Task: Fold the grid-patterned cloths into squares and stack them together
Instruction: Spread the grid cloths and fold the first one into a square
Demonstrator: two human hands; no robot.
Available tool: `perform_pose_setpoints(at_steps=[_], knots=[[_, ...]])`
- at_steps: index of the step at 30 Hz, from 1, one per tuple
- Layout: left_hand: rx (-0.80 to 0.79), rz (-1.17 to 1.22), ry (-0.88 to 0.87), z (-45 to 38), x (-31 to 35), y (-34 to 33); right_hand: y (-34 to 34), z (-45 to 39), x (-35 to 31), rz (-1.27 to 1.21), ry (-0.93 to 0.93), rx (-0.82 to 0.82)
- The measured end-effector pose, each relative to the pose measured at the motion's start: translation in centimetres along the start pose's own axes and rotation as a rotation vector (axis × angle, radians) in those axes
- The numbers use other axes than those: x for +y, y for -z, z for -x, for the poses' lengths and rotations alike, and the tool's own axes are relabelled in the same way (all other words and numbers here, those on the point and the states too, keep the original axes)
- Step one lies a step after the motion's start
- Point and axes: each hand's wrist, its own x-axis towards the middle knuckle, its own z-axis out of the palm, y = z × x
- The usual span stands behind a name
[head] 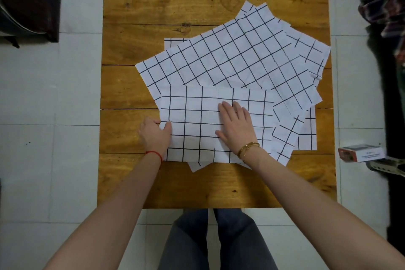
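Several white cloths with a black grid lie overlapping on the wooden table [153,6]. The nearest one, a cloth folded into a rectangle [192,129], lies on top at the front. My left hand [154,132] holds its left edge, thumb on top and fingers tucked under the edge. My right hand [236,126] lies flat on the middle of this cloth with fingers straight. A large unfolded cloth [230,57] lies slanted behind it, and more cloths [306,133] stick out from beneath at the right.
A small box [360,153] lies on the tiled floor right of the table. Dark clothing [385,6] hangs at the far right, and a dark bundle [28,2] sits at the top left. My knees [210,241] are below the table's front edge.
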Motion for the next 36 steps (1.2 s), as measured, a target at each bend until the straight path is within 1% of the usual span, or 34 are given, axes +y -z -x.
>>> perform_pose_setpoints(at_steps=[7, 12, 14, 16, 19, 22, 25, 29, 33, 36], knots=[[-0.012, 0.199, 0.122, 0.4, 0.5, 0.9, 0.0, -0.1, 0.0, -0.009, 0.019, 0.004], [-0.16, 0.331, 0.183, 0.0, 0.0, 2.5, -0.1, 0.0, -0.6, 0.008, 0.028, 0.001], [-0.224, 0.319, 0.118, 0.5, 0.1, 3.5, -0.1, -0.1, -0.9, 0.01, 0.033, -0.014], [-0.27, 0.286, 0.0, 1.4, 0.6, 4.9, -0.2, -0.2, -1.4, 0.015, 0.04, -0.025], [-0.355, 0.312, -0.177, 3.2, 1.5, 6.9, -0.5, -0.5, -2.4, 0.024, 0.06, -0.031], [-0.429, 0.279, -0.283, 5.1, 2.6, 7.8, -0.8, -0.9, -3.6, 0.024, 0.082, -0.043], [-0.461, 0.281, -0.348, 7.2, 4.0, 7.2, -0.8, -1.0, -4.7, 0.041, 0.108, -0.068], [-0.466, 0.3, -0.451, 8.9, 5.6, 4.4, 0.5, -0.5, -4.4, 0.004, 0.116, -0.04], [-0.536, 0.367, -0.456, 9.7, 6.7, 0.7, 1.1, 0.9, -1.1, -0.075, -0.003, 0.109], [-0.6, 0.426, -0.427, 10.3, 7.3, -1.7, 0.9, 2.2, 2.4, -0.078, -0.113, 0.146]])
